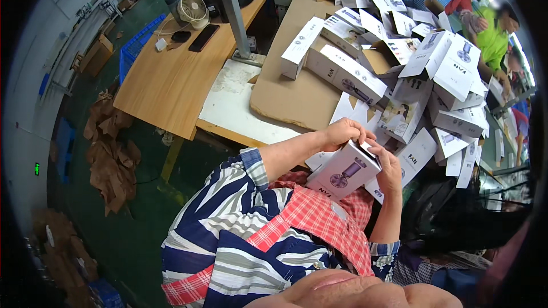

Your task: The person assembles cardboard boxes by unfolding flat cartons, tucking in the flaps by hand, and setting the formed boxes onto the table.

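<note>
A white carton with a purple handheld-fan picture [345, 172] is held upright against my front, its end toward the table. My left hand [345, 132] closes on the far left corner of this carton, fingertips at its end flaps. On the far right corner, my right hand [387, 166] grips it with bent fingers. Whether the end is fully closed cannot be made out under my fingers. Just beyond my hands, a flattened white carton piece [353, 109] lies at the table edge, and a long closed carton [346, 74] rests behind it.
A heap of white cartons [455, 71], some with flaps raised, covers the right of the cardboard-topped table [273, 92]. On the wooden desk [165, 82] at left are a small fan [194, 10] and a phone [204, 38]. A metal post [231, 11] stands between. Other people work at far right.
</note>
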Motion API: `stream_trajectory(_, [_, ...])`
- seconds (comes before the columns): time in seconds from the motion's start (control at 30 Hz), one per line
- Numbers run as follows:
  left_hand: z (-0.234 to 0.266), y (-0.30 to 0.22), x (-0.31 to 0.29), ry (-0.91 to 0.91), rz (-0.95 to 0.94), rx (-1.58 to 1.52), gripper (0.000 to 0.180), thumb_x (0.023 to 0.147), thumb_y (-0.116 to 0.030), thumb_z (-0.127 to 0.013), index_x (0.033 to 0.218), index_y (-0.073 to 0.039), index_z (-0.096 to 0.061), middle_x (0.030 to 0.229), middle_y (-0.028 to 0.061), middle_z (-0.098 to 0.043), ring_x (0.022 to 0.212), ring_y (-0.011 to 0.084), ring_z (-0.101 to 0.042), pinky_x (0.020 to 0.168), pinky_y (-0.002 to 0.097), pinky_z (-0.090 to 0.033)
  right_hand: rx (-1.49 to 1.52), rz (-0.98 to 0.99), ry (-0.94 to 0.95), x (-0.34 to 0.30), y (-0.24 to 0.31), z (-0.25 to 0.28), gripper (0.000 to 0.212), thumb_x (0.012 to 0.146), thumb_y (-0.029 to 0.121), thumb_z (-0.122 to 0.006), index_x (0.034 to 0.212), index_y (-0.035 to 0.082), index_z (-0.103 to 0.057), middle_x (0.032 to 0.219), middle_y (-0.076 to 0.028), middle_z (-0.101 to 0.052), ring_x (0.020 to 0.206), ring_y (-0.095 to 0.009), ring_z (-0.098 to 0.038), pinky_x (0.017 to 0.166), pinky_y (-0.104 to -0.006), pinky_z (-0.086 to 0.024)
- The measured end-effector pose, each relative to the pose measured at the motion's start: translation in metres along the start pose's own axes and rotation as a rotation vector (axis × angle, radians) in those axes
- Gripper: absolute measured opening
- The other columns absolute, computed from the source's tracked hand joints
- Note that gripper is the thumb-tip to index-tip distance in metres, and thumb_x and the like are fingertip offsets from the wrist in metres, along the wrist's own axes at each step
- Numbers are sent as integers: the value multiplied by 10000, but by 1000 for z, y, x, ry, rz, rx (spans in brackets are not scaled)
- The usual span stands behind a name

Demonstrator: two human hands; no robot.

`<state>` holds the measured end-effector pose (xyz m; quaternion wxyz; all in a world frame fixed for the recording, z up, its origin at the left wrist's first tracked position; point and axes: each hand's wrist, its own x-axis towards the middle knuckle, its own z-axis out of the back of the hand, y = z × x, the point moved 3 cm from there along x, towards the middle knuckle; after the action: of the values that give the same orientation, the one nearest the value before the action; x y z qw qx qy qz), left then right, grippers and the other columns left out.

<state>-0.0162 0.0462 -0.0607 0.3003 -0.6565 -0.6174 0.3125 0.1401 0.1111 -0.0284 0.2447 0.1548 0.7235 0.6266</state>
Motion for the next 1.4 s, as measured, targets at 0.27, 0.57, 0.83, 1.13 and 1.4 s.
stream_trajectory(0.27, [-13, -13, -6, 27, 125, 606, 240, 731, -120, -471, 811, 1, -662, 926, 80, -621, 744, 103, -515, 616, 248, -413, -1041, -261, 295, 22, 45, 1, 349, 812, 191, -585, 1089, -13, -530, 914, -54, -589, 832, -118, -530, 744, -256, -432])
stream_trajectory(0.57, [83, -51, -25, -484, -375, -44, 289, 786, -17, -394, 1036, 20, -534, 1024, 97, -562, 916, 160, -525, 778, 297, -434, -593, 68, -283, 21, 65, 40, 499, 738, 196, -673, 1177, 57, -480, 1092, -114, -544, 998, -166, -512, 838, -289, -426])
stream_trajectory(0.83, [94, -19, -20, -687, -259, 140, 333, 803, -63, -416, 1122, -1, -489, 1079, 77, -528, 984, 174, -493, 835, 328, -399, -826, -49, -214, 5, 2, 38, 456, 814, 247, -544, 1144, -60, -475, 1052, -168, -582, 905, -255, -584, 826, -328, -429])
stream_trajectory(1.13, [78, 25, 40, -569, 14, 707, 536, 719, -157, -517, 1191, 69, -400, 1098, 219, -519, 1030, 296, -504, 859, 340, -404, -933, 66, -605, 44, -82, 9, 629, 749, 294, -604, 1204, -85, -390, 1164, -282, -471, 1099, -362, -464, 923, -365, -366])
stream_trajectory(1.4, [69, 12, 2, -691, -266, 1149, 592, 751, -189, -536, 1235, 46, -289, 1114, 232, -493, 1006, 321, -515, 873, 385, -403, -626, 189, -551, 23, -43, -11, 443, 770, 176, -594, 1126, -62, -479, 1069, -188, -548, 1014, -201, -526, 842, -298, -422])
